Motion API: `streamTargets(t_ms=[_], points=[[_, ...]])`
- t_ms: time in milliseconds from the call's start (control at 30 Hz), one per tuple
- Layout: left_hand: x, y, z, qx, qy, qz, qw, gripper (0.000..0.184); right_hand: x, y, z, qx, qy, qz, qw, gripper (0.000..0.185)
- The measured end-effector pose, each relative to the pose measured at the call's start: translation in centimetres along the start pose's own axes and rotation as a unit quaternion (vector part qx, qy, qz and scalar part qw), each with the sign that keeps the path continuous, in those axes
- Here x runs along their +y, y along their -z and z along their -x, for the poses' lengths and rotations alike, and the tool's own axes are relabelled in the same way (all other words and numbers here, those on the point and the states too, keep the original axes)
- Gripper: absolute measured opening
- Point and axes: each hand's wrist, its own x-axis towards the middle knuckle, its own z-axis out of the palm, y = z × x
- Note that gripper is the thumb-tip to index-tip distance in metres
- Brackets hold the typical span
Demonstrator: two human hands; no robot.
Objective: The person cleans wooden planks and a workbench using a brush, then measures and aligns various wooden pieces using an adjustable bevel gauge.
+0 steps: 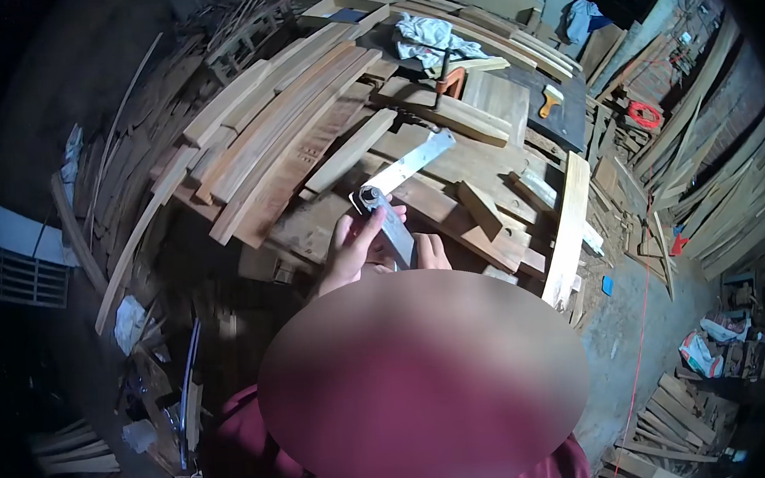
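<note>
The left hand grips the upper part of the stock of a metal-bladed bevel gauge, its thumb lying along the stock just below the bolt and its other fingers bent around behind. The right hand has its fingers curled against the right side of the same stock, closed on it lower down, though a blurred oval hides much of that hand. The gauge is held just in front of the person's maroon top, over the near edge of the tabletop — its blade swung out from the stock, slanting up and to the right, so the two parts make an open angle. Beyond the blade's tip, an orange clamp stands with its dark screw upright, beside a thick piece of timber. A short wood block lies right of the gauge, and a long pale plank runs along the right side. To the left, curved wooden strips lie side by side. Farther back are a crumpled pale cloth and a brush with a yellow handle — the brush resting on a dark panel.
</note>
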Motion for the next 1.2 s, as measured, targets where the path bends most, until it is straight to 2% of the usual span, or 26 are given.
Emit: streamTargets(t_ms=[33,100,133,167,233,300,367,400,467,500,533,567,600,633,667,700,767,833,900,933,1000,1200], points=[[0.4,0.6,0.2,0.003,0.000,-0.010,1.000,0.048,-0.2,0.3,-0.1,-0.019,-0.002,-0.046,0.999,0.059],[1.0,1.6,0.5,0.017,0.002,0.043,0.999,0.050,-0.6,0.8,-0.7,-0.057,-0.028,-0.145,0.987,0.064],[1.1,2.0,0.7,0.014,-0.010,0.042,0.999,0.057,-0.2,0.5,-0.9,-0.095,-0.128,-0.305,0.939,0.058],[1.0,2.4,0.7,0.002,-0.023,0.070,0.997,0.058,0.3,0.0,-1.5,-0.080,-0.150,-0.392,0.904,0.051],[1.0,3.3,0.8,-0.020,-0.037,0.093,0.995,0.062,-0.5,0.8,-3.5,-0.056,-0.266,-0.588,0.762,0.053],[0.9,3.5,0.8,-0.043,-0.024,0.128,0.991,0.064,0.6,-0.5,-5.1,-0.010,-0.315,-0.642,0.699,0.049],[0.7,3.1,1.1,-0.062,-0.010,0.150,0.987,0.065,1.9,-1.5,-6.3,0.006,-0.305,-0.711,0.634,0.043],[0.9,3.1,1.4,-0.070,0.001,0.154,0.985,0.065,3.4,-2.6,-6.5,0.034,-0.229,-0.769,0.596,0.039],[0.9,2.9,1.8,-0.074,0.021,0.172,0.982,0.067,4.3,-3.5,-6.3,0.112,-0.085,-0.797,0.588,0.037],[0.1,3.5,1.7,-0.094,0.020,0.207,0.974,0.067,-0.1,-1.5,-7.0,0.208,-0.182,-0.728,0.627,0.038],[-0.7,4.0,1.6,-0.114,0.021,0.242,0.963,0.068,-0.4,-1.1,-7.0,0.215,-0.175,-0.705,0.653,0.038],[-0.4,3.8,1.8,-0.098,0.043,0.202,0.974,0.071,-0.6,-0.9,-6.9,0.223,-0.168,-0.680,0.679,0.038],[-0.7,4.2,1.8,-0.122,0.041,0.164,0.978,0.072,-0.8,-0.7,-6.8,0.219,-0.159,-0.676,0.686,0.036],[-0.9,4.6,1.8,-0.147,0.040,0.126,0.980,0.074,-1.1,-0.7,-6.8,0.221,-0.159,-0.675,0.686,0.036],[-1.3,4.5,1.7,-0.105,0.024,0.061,0.992,0.079,-1.5,-0.9,-6.9,0.244,-0.131,-0.672,0.687,0.036],[-1.0,4.1,1.7,-0.107,0.025,0.062,0.992,0.079,-1.9,-1.1,-7.0,0.267,-0.103,-0.667,0.688,0.037],[-0.1,3.2,1.8,-0.052,-0.002,0.042,0.998,0.079,-2.5,-1.1,-7.1,0.274,-0.081,-0.674,0.681,0.036],[0.2,2.7,1.8,-0.050,-0.015,0.040,0.998,0.079,-3.5,-1.0,-7.2,0.280,-0.060,-0.682,0.673,0.035],[-0.1,3.0,1.8,-0.053,0.031,0.092,0.994,0.080,-4.7,-1.0,-7.4,0.328,-0.056,-0.691,0.641,0.032],[-0.1,3.0,1.9,-0.054,0.032,0.091,0.994,0.080,-4.7,-1.1,-7.4,0.331,-0.056,-0.691,0.641,0.032],[0.0,2.6,2.0,-0.039,0.099,0.152,0.983,0.078,-4.6,-1.2,-7.5,0.354,-0.044,-0.680,0.640,0.032],[0.6,2.0,1.8,-0.038,0.127,0.142,0.981,0.078,-4.9,-1.0,-7.5,0.387,-0.041,-0.670,0.633,0.029]])
